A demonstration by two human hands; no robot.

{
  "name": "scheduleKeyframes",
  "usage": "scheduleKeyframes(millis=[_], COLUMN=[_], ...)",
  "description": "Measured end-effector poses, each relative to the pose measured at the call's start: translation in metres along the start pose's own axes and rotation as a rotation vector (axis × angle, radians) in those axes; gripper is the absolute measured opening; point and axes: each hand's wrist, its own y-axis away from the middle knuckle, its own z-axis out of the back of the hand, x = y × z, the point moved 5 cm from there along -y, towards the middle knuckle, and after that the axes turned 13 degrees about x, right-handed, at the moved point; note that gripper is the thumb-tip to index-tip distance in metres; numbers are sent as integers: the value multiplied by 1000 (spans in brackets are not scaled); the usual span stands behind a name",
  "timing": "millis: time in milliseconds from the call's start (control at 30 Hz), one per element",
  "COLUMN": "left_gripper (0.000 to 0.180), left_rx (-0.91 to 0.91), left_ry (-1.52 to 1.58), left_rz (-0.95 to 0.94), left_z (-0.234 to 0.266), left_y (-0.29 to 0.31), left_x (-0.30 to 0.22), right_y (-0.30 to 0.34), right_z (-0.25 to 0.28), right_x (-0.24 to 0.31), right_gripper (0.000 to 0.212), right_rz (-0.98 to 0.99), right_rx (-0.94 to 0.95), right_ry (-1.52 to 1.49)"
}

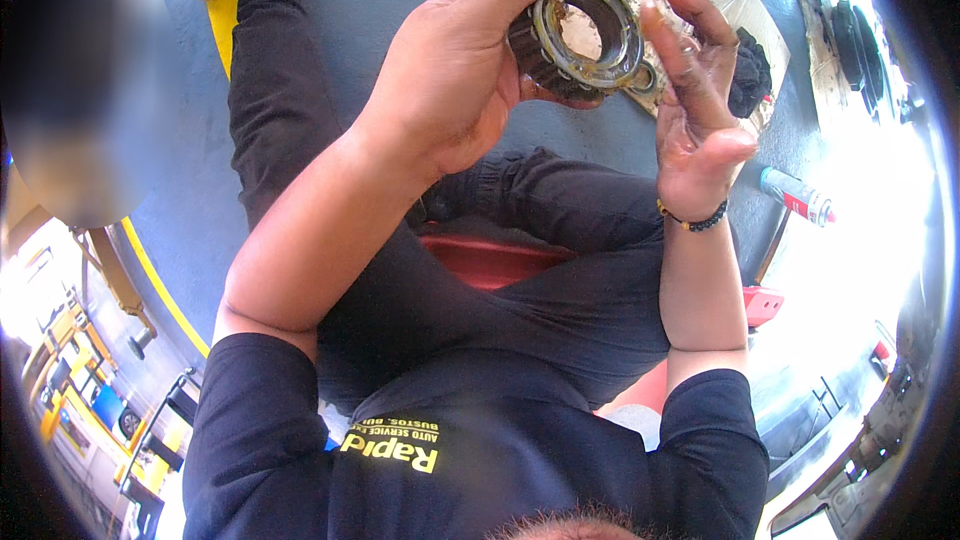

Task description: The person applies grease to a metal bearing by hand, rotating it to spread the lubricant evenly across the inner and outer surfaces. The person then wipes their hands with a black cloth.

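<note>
A greasy metal roller bearing [622, 35], ring-shaped with a ridged dark side, is tilted so that its round opening shows. My left hand [440, 90] grips it from the left, the thumb at its upper edge and fingers underneath. Amber grease coats its face. Just right of the bearing is my right hand [695, 110], smeared with grease. Its fingers are apart and partly bent, and the index fingertip is close to the ring's edge; I cannot tell whether it touches. Behind both lies a stained cream board [735, 0] with metal parts on it.
A bunched black cloth [750, 75] lies at the board's right side. Farther right, a spray can [795, 195] rests on its side. Beneath me is a red seat [495, 260]. A blurred dark shape [85, 90] stands at left, beside a yellow floor line [165, 285].
</note>
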Motion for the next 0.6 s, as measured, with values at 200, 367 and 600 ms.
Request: scheduleKeyframes(millis=[200,367,600], left_gripper=[42,42,39], left_rx=[-34,-49,-76], left_ry=[6,-27,-186], left_rz=[19,16,43], left_z=[-5,-2,-10], left_y=[5,2,5], left_x=[-6,-9,-4], right_y=[-4,-2,-7], right_z=[5,13,11], right_x=[14,15,25], right_gripper=[112,115,98], right_rz=[102,279,196], right_rx=[51,-61,-1], right_ry=[386,312,502])
